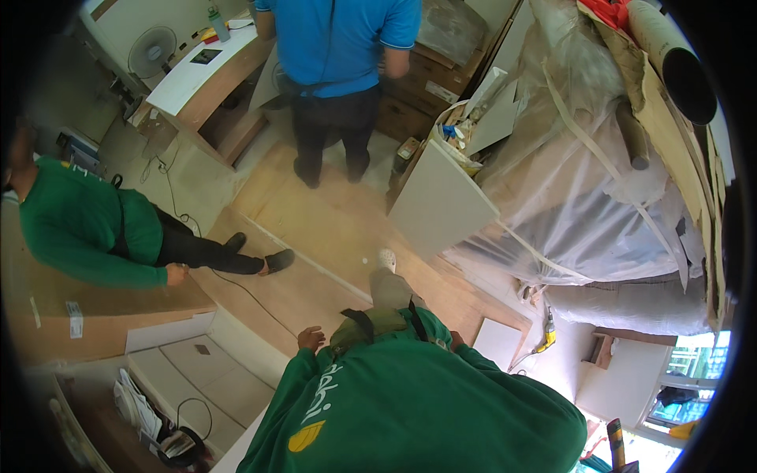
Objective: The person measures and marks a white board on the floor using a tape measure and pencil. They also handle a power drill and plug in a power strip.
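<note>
My left hand (311, 339) hangs beside my waist, its fingers loosely apart and holding nothing I can see. Close to it is an olive waist pouch (364, 326) with dark straps, worn over my green shirt (441, 402). Only a small part of my right hand (456, 340) shows past the other side of the shirt, and its fingers are hidden. One light-coloured shoe (386, 260) steps forward on the brown floor boards (315, 213).
Ahead, a person in a blue shirt (339, 47) faces away. A person in green (95, 213) is at the left, near a cable (244, 288). To the right stand a pale panel (443, 197) and plastic-wrapped stacks (568, 173); a yellow power tool (546, 335) lies nearby.
</note>
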Demonstrator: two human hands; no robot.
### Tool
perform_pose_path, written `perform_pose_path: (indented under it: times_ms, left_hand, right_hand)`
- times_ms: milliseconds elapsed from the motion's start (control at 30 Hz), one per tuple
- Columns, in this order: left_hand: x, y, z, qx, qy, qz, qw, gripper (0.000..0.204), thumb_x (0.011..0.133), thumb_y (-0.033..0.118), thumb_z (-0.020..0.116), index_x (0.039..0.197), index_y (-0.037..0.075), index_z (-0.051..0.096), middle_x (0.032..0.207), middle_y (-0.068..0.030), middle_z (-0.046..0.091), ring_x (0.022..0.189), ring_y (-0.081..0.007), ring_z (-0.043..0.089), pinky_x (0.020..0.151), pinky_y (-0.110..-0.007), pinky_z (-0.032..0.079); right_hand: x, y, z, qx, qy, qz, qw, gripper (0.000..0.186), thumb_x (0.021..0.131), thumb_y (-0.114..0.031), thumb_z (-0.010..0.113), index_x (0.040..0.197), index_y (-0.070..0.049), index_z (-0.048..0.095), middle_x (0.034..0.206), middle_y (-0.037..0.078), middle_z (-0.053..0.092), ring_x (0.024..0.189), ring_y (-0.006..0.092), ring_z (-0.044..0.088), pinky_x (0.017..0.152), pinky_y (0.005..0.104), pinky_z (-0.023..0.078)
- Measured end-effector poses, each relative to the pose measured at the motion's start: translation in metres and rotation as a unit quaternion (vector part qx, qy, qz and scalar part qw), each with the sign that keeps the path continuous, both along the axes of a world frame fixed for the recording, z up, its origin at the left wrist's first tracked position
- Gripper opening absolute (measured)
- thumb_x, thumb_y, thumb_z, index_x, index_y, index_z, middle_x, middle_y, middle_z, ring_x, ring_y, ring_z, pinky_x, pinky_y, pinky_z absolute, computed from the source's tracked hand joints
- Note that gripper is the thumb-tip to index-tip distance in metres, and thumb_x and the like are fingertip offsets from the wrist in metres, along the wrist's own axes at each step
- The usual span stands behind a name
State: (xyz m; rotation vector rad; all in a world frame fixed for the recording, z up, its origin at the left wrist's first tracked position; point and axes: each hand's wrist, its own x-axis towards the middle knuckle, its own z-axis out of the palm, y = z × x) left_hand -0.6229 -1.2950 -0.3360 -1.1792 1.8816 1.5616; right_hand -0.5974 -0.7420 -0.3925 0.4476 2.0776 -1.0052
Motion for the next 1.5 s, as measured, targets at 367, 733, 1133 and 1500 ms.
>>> perform_pose_path:
  times_ms: [367,733,1133,1500]
  left_hand:
    - [-0.223,0.053,-0.007,-0.097,0.012,-0.092,0.991,0.042,0.102,0.037,0.068,0.118,0.0,0.08,0.118,-0.0227,0.078,0.111,-0.0323,0.074,0.1,-0.041,0.056]
    - [-0.332,0.048,-0.05,0.127,0.018,-0.01,0.992,0.062,0.104,0.044,0.068,0.15,0.003,0.06,0.146,-0.0228,0.065,0.13,-0.0354,0.064,0.11,-0.043,0.05]
    - [-0.618,0.0,0.045,0.097,0.127,-0.353,0.922,0.058,0.108,0.038,0.065,0.155,0.005,0.056,0.143,-0.0168,0.066,0.128,-0.0275,0.064,0.107,-0.041,0.051]
    - [-0.859,0.097,0.134,0.241,0.208,-0.333,0.887,0.049,0.106,0.027,0.068,0.15,0.007,0.061,0.136,-0.0086,0.072,0.117,-0.0162,0.068,0.102,-0.036,0.054]
  right_hand:
    - [-0.334,0.001,0.054,-0.041,0.131,-0.091,0.986,0.023,0.102,-0.025,0.062,0.107,-0.008,0.077,0.074,0.01,0.076,0.075,0.0225,0.075,0.073,0.0392,0.06]
    - [-0.504,-0.085,0.105,-0.166,-0.004,-0.018,0.986,0.03,0.099,-0.015,0.068,0.128,-0.012,0.069,0.104,0.008,0.078,0.082,0.0164,0.07,0.067,0.034,0.057]
    - [-0.768,-0.168,0.175,-0.332,0.118,-0.236,0.906,0.041,0.101,-0.012,0.067,0.141,-0.005,0.06,0.119,0.011,0.075,0.092,0.0204,0.072,0.075,0.0327,0.06]
    - [-0.978,-0.133,0.258,-0.468,0.264,-0.428,0.726,0.07,0.106,-0.034,0.067,0.16,-0.006,0.033,0.159,0.015,0.049,0.135,0.0329,0.058,0.112,0.0473,0.05]
